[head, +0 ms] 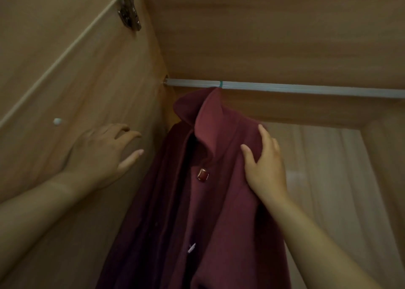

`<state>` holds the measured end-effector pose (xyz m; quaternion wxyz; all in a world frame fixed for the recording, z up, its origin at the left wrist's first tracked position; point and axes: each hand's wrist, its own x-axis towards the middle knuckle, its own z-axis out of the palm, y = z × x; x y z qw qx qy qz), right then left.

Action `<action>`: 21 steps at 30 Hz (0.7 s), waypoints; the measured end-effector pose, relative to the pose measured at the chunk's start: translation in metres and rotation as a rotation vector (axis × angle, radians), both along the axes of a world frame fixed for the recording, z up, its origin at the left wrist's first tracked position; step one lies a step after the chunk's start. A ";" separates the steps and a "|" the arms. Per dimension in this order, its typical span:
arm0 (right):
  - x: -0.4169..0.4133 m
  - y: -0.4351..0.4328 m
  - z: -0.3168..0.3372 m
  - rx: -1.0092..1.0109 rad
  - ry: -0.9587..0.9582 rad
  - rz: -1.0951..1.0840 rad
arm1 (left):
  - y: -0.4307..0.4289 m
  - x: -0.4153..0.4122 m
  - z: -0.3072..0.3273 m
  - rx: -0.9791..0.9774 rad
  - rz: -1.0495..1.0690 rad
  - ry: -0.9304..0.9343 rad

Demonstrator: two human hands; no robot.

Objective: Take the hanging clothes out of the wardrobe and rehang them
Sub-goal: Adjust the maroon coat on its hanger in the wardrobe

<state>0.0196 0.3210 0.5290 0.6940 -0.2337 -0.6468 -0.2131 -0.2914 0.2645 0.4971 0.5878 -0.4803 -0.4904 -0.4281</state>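
Observation:
A dark red coat (210, 201) with a collar and a red square button hangs from the metal rail (285, 87) near the rail's left end, inside the wooden wardrobe. A green hanger hook (221, 83) shows on the rail above the collar. My right hand (265, 166) lies on the coat's right shoulder, fingers straight and thumb spread over the cloth. My left hand (103, 155) hovers to the left of the coat, in front of the wardrobe's left side panel (87, 91), fingers relaxed and holding nothing.
A metal door hinge (129, 14) is fixed at the top left. The wardrobe's top panel (274, 30) runs just above the rail. A pale curtain (328, 179) hangs behind the open right part of the wardrobe.

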 end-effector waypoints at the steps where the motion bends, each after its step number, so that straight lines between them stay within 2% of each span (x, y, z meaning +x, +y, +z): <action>1: -0.001 0.001 -0.016 -0.027 0.009 0.035 | -0.003 0.004 -0.010 -0.004 -0.027 -0.026; 7: -0.001 0.005 -0.101 -0.083 0.049 0.140 | -0.016 0.047 -0.077 -0.141 -0.202 -0.153; 16: 0.032 -0.003 -0.245 -0.167 0.099 0.247 | -0.036 0.134 -0.193 -0.401 -0.688 -0.286; 21: 0.055 -0.030 -0.316 -0.268 0.109 0.316 | -0.050 0.163 -0.227 -0.470 -0.842 -0.411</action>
